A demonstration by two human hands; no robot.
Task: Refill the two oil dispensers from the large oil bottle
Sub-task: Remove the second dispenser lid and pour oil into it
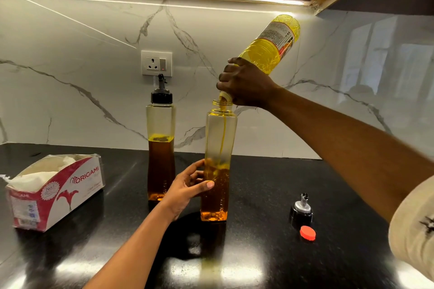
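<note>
Gripping the tilted yellow plastic oil bottle (265, 54) with our right hand (246, 87), our left hand (187, 185) clasps the uncapped clear dispenser (220, 138).

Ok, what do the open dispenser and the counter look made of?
Open dispenser: clear, glossy, glass or hard plastic, can't tell; the oil stream shows through its wall. Counter: black polished stone, apparently; speckled, with mirror-like light reflections.

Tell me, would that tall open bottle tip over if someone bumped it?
Probably easily: the open dispenser is tall and narrow on a small base, which may be why the left hand steadies it. The oil fills only its lower part, so the weight sits low and helps. With no lid on, a tip would likely spill.
</note>
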